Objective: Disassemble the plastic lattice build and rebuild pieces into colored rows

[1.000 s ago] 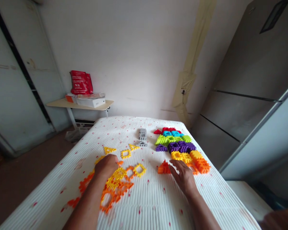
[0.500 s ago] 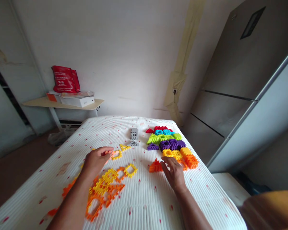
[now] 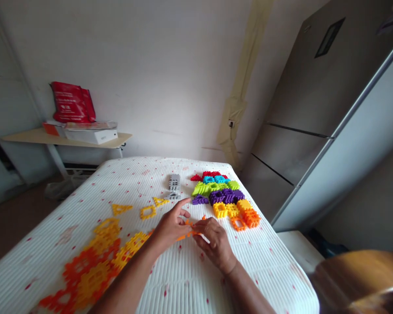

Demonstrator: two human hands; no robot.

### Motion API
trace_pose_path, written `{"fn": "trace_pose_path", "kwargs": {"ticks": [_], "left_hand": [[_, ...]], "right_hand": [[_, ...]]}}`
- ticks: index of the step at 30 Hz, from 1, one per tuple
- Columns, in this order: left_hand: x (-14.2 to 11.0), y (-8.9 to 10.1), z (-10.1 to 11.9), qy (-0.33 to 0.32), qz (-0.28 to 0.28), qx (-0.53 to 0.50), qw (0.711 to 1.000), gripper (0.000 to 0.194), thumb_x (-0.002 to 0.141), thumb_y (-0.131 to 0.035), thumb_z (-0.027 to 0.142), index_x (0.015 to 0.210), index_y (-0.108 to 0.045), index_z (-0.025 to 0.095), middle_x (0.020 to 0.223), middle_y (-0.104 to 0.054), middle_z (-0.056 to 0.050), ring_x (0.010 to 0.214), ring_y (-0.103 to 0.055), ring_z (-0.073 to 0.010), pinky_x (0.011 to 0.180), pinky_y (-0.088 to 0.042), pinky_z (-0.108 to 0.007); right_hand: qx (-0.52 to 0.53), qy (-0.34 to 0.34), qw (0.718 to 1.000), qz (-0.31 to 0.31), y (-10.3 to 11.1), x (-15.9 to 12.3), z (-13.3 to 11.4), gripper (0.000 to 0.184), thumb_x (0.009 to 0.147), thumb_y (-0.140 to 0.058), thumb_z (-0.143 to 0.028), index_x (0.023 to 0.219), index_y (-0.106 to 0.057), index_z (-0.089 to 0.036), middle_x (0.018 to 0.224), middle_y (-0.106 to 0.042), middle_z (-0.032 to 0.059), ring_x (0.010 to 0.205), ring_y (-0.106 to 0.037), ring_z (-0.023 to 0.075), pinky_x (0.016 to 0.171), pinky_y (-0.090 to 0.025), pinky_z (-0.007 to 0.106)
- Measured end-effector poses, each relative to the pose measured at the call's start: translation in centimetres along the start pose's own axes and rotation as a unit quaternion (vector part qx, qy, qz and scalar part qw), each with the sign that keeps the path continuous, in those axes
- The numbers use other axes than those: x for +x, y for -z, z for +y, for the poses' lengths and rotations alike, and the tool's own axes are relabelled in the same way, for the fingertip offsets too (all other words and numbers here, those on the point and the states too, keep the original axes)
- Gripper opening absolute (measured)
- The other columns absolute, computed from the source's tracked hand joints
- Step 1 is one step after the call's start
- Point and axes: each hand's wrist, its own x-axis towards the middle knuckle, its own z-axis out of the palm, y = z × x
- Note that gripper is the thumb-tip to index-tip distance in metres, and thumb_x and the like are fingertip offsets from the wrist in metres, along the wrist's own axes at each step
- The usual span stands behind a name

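Left hand [image 3: 172,226] and right hand [image 3: 214,242] together, fingertips clamped on small orange piece [image 3: 187,231] above mattress [image 3: 183,279]; orange-yellow lattice [image 3: 94,266] to left, colored blocks [image 3: 222,196] ahead, both untouched

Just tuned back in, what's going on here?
A person holds an orange plastic building piece between their left hand and right hand, over a white ribbed mattress. Linked yellow and orange pieces lie toward the left; rows of colored pieces sit farther ahead to the right.
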Motion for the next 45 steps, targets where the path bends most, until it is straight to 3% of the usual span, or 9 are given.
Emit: {"fn": "trace_pose_path", "kwargs": {"ticks": [6, 11, 16, 27, 40, 45], "left_hand": [[0.2, -0.9, -0.5, -0.032, 0.037, 0.033, 0.998, 0.039, 0.074, -0.053, 0.029, 0.110, -0.059, 0.016, 0.093, -0.067, -0.007, 0.068, -0.065, -0.0143, 0.062, -0.053, -0.027], [-0.1, -1.9, -1.6, -0.080, 0.046, 0.089, 0.992, 0.025, 0.072, -0.054, 0.022, 0.092, -0.069, 0.018, 0.091, -0.074, -0.006, 0.085, -0.067, -0.0180, 0.079, -0.052, -0.030], [-0.5, -2.7, -2.8, -0.121, 0.068, 0.148, 0.979, 0.031, 0.069, -0.052, 0.011, 0.091, -0.071, 0.023, 0.095, -0.075, -0.003, 0.090, -0.067, -0.0176, 0.087, -0.051, -0.032], [-0.5, -3.3, -4.0, -0.196, 0.063, 0.197, 0.959, 0.040, 0.070, -0.048, 0.006, 0.098, -0.070, 0.025, 0.100, -0.074, -0.002, 0.093, -0.068, -0.0161, 0.087, -0.052, -0.030], [-0.7, -3.4, -4.1, -0.207, 0.049, 0.239, 0.947, 0.047, 0.070, -0.047, 0.001, 0.106, -0.067, 0.024, 0.106, -0.072, -0.004, 0.097, -0.066, -0.0159, 0.090, -0.051, -0.031], [-1.1, -3.2, -3.2, -0.193, 0.055, 0.259, 0.945, 0.050, 0.070, -0.048, 0.000, 0.110, -0.064, 0.026, 0.110, -0.070, -0.003, 0.100, -0.064, -0.0154, 0.091, -0.049, -0.031]], "right_hand": [[-0.025, -0.071, 0.995, 0.069, 1.9, -0.4, 2.0, 0.012, 0.087, -0.052, -0.022, 0.088, -0.063, -0.020, 0.085, -0.068, 0.0053, 0.079, -0.060, 0.0168, 0.072, -0.049, 0.031], [-0.062, -0.117, 0.989, 0.072, 2.5, -1.0, 3.2, 0.013, 0.086, -0.053, -0.024, 0.081, -0.063, -0.020, 0.080, -0.068, 0.0037, 0.074, -0.060, 0.0169, 0.070, -0.047, 0.030], [-0.091, -0.113, 0.989, 0.042, 2.0, -1.3, 3.5, 0.014, 0.086, -0.051, -0.021, 0.079, -0.064, -0.020, 0.077, -0.067, 0.0032, 0.072, -0.057, 0.0166, 0.067, -0.044, 0.029], [-0.093, -0.143, 0.985, 0.029, 1.7, -1.6, 4.0, 0.017, 0.085, -0.052, -0.021, 0.075, -0.065, -0.020, 0.074, -0.067, 0.0035, 0.071, -0.058, 0.0161, 0.068, -0.044, 0.027], [-0.114, -0.139, 0.984, 0.006, 1.4, -2.0, 4.4, 0.015, 0.084, -0.051, -0.024, 0.077, -0.064, -0.019, 0.075, -0.066, 0.0040, 0.070, -0.060, 0.0158, 0.067, -0.047, 0.027], [-0.132, -0.115, 0.984, 0.045, 1.8, -2.0, 4.2, 0.013, 0.083, -0.052, -0.027, 0.083, -0.063, -0.020, 0.089, -0.067, 0.0069, 0.083, -0.062, 0.0196, 0.074, -0.050, 0.033]]}}
